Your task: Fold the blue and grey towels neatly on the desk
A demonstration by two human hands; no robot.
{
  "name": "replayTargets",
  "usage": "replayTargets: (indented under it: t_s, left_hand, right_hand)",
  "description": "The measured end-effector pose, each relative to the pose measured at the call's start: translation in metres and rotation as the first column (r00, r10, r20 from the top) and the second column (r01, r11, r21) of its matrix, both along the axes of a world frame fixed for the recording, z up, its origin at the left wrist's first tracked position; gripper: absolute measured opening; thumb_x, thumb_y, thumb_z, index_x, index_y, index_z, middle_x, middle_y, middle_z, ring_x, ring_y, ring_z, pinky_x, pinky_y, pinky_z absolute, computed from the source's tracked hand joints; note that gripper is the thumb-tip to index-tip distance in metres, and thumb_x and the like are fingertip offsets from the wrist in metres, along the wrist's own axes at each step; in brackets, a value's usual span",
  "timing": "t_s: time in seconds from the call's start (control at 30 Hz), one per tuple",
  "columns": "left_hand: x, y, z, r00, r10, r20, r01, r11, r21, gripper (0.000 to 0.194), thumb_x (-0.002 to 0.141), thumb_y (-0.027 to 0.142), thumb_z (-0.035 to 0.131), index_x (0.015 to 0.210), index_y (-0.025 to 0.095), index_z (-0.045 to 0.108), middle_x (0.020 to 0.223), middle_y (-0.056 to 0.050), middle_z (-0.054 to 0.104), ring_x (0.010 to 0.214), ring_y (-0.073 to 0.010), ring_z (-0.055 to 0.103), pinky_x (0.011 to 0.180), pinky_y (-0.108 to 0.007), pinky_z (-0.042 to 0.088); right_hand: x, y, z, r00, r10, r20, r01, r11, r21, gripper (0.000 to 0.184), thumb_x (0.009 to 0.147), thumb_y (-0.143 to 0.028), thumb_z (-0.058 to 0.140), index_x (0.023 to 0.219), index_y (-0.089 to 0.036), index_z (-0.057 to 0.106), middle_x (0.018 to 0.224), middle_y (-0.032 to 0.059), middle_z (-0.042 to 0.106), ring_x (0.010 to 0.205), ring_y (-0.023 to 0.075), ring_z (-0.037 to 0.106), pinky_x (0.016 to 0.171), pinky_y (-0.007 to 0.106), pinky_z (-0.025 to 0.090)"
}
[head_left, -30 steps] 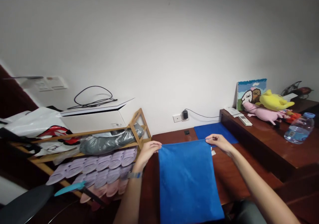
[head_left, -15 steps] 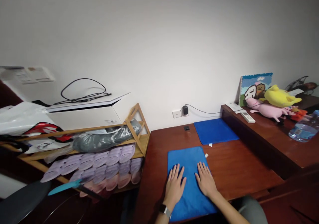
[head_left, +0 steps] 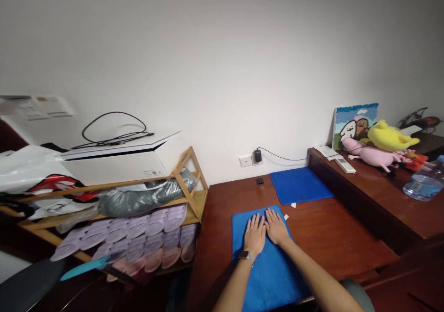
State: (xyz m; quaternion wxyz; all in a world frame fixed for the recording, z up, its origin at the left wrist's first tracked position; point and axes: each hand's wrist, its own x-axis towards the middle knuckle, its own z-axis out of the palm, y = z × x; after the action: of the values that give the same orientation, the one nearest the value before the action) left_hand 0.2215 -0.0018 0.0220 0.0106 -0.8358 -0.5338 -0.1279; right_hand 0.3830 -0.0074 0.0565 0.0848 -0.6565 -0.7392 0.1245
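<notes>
A light-blue cloth [head_left: 274, 275] lies flat on the brown wooden desk [head_left: 333, 233], its near end reaching the desk's front edge. My left hand [head_left: 255, 234] rests flat on the cloth's far half, fingers stretched out, with a watch on the wrist. Beside it my right hand [head_left: 276, 227] also lies flat, its fingers extended toward the far edge. The two hands touch or nearly touch at the thumbs. Neither holds anything. A small white tag sticks out from the cloth's right side. Farther back lies a darker blue cloth [head_left: 300, 185], with another white tag at its near edge.
A wooden rack [head_left: 194, 201] with several lilac and pink slippers stands left, a white box [head_left: 114, 166] on top. On the raised right surface are a remote [head_left: 345, 165], plush toys [head_left: 373, 155] and a water bottle [head_left: 423, 182]. A black plug [head_left: 257, 155] sits in the wall.
Both hands have slid toward each other and farther up the cloth. They were apart at its left and right sides; now they lie side by side near the middle.
</notes>
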Motion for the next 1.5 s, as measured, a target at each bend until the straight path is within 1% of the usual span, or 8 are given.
replayTargets:
  t_s: [0.23,0.43,0.7,0.8,1.0,1.1,1.3,1.5]
  left_hand:
    - [-0.05,0.036,-0.011,0.972,0.228,-0.05,-0.231,0.971,-0.057,0.063,0.107,0.047,0.027,0.164,0.021,0.032,0.169,-0.01,0.032,0.157,-0.0295,0.028,0.128,-0.053,0.026]
    - [-0.098,0.045,0.01,0.962,0.257,-0.097,-0.267,0.957,-0.112,0.062,0.108,0.043,0.025,0.163,0.016,0.033,0.168,-0.01,0.034,0.156,-0.0281,0.03,0.128,-0.05,0.027]
    - [-0.1,-0.017,0.005,0.976,-0.217,-0.028,0.217,0.976,0.01,0.054,0.109,0.047,0.034,0.162,0.039,0.03,0.171,0.001,0.031,0.157,-0.0214,0.03,0.127,-0.045,0.031]
    - [-0.099,-0.037,0.004,0.992,-0.124,-0.034,0.124,0.992,-0.007,0.055,0.108,0.051,0.036,0.161,0.039,0.034,0.17,-0.003,0.035,0.155,-0.0249,0.035,0.124,-0.048,0.035]
    - [-0.086,-0.108,0.004,0.959,0.269,-0.085,-0.263,0.962,0.08,0.055,0.104,0.047,0.041,0.149,0.022,0.058,0.149,-0.018,0.061,0.133,-0.0382,0.058,0.103,-0.053,0.05]
    - [-0.07,-0.132,0.013,0.94,0.33,-0.085,-0.323,0.942,0.088,0.046,0.104,0.038,0.039,0.124,0.018,0.076,0.114,-0.018,0.077,0.105,-0.0345,0.07,0.092,-0.05,0.053]
    - [-0.047,-0.073,0.035,0.999,0.021,0.027,-0.023,0.994,0.103,0.047,0.106,0.038,0.038,0.148,0.026,0.058,0.155,-0.009,0.057,0.143,-0.0276,0.05,0.119,-0.047,0.039]
    - [-0.049,-0.038,0.001,0.995,0.102,-0.015,-0.103,0.994,-0.043,0.06,0.105,0.057,0.035,0.161,0.036,0.038,0.169,-0.004,0.036,0.156,-0.0337,0.031,0.125,-0.059,0.029]
  right_hand:
    - [0.019,0.026,-0.026,0.999,0.031,-0.007,-0.031,1.0,0.0,0.072,0.106,-0.049,0.011,0.165,-0.01,0.021,0.173,0.0059,0.017,0.161,0.0202,0.012,0.131,0.041,0.008]
    - [0.023,0.041,-0.004,0.996,0.087,-0.028,-0.088,0.995,-0.039,0.069,0.105,-0.045,0.017,0.165,-0.009,0.023,0.172,0.0075,0.021,0.16,0.0206,0.016,0.131,0.04,0.013]
    - [-0.021,-0.082,-0.059,0.984,-0.152,-0.089,0.165,0.973,0.16,0.069,0.106,-0.05,0.02,0.164,-0.015,0.031,0.171,0.0068,0.024,0.16,0.029,0.018,0.13,0.05,0.017]
    - [-0.019,-0.112,-0.071,0.991,-0.1,-0.087,0.11,0.987,0.121,0.072,0.105,-0.058,0.023,0.166,-0.019,0.023,0.172,0.0055,0.019,0.16,0.0289,0.016,0.131,0.052,0.015]
    - [0.04,-0.048,-0.013,0.899,0.43,-0.082,-0.426,0.902,0.068,0.066,0.105,-0.059,0.032,0.164,-0.031,0.026,0.172,0.001,0.021,0.16,0.0253,0.015,0.131,0.052,0.009]
    - [0.047,-0.025,-0.005,0.93,0.364,-0.057,-0.359,0.93,0.076,0.064,0.105,-0.052,0.035,0.164,-0.028,0.027,0.173,0.003,0.018,0.161,0.0255,0.013,0.131,0.05,0.009]
    - [0.031,-0.047,-0.041,0.997,-0.034,-0.073,0.037,0.998,0.051,0.074,0.107,-0.054,0.017,0.165,-0.009,0.023,0.172,0.0113,0.019,0.16,0.0237,0.015,0.131,0.043,0.015]
    - [0.048,-0.032,-0.034,1.0,-0.01,-0.028,0.011,0.999,0.032,0.072,0.106,-0.054,0.018,0.165,-0.012,0.024,0.172,0.0085,0.018,0.16,0.021,0.015,0.131,0.042,0.011]
